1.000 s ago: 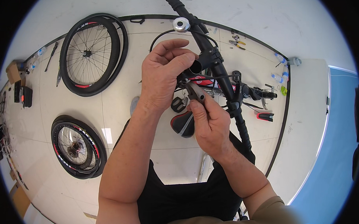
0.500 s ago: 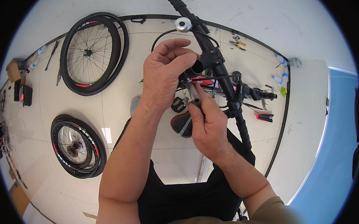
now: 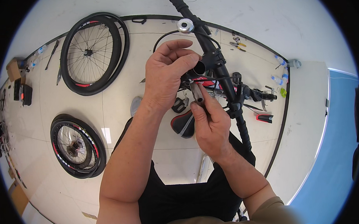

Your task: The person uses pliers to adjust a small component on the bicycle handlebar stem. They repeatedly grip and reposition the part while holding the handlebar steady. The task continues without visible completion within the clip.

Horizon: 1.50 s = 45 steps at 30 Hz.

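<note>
A black handlebar (image 3: 225,80) runs from the top down to the right in front of me, with a silver bell (image 3: 185,25) and cables on it. My left hand (image 3: 164,75) is curled at the stem (image 3: 201,67), its thumb on the rim of the round open end. Just below, my right hand (image 3: 212,126) pinches a silver tube-shaped metal piece (image 3: 197,92) between thumb and fingers. Its upper end meets a small bolt under the stem; its kind is unclear. Behind the hands are a red frame part, a pedal (image 3: 180,105) and a black saddle (image 3: 183,125).
Bicycle wheels and a loose tyre lie on the tiled floor at left: a far wheel (image 3: 88,54) and a near wheel (image 3: 76,147). Yellow-handled pliers (image 3: 238,46) and water bottles (image 3: 277,79) lie far right. A cardboard box (image 3: 15,70) stands at the far left by a wall.
Both hands and the handlebar have shifted very slightly to the right together. The silver piece has tilted a little; both grips look the same.
</note>
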Tool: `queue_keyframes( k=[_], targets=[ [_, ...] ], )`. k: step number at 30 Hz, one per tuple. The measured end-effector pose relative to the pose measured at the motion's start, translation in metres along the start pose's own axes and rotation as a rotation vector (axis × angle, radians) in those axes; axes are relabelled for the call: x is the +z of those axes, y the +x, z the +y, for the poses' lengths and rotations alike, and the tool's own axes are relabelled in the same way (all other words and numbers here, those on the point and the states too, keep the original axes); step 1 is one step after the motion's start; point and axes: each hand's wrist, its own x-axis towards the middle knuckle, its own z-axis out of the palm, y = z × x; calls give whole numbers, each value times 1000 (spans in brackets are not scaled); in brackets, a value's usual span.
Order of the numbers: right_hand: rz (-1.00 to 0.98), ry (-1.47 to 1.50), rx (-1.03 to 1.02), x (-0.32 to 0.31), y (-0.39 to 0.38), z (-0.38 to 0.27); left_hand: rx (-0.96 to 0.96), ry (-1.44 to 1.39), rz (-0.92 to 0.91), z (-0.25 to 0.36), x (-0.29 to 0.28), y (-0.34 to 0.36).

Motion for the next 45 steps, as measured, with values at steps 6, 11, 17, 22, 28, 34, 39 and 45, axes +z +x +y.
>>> queue_keyframes(
  k=[6,11,17,22,28,34,39,45],
  targets=[
    [28,51,-29,0,1,4,1,22,3,1,1,0],
    [62,30,-77,-1,3,9,-6,29,4,1,0,0],
    [18,61,-10,-2,2,1,-1,34,-1,1,0,0],
    [26,23,-42,1,5,3,-3,25,-1,1,-1,-1],
    [31,35,-24,-1,5,1,-10,22,-2,1,1,0],
    [17,62,-23,2,4,1,-2,-4,-3,0,-1,0],
    [15,56,9,-1,4,1,-5,7,0,0,0,1],
    [5,198,84,1,7,4,0,19,5,1,0,0]
  ],
)
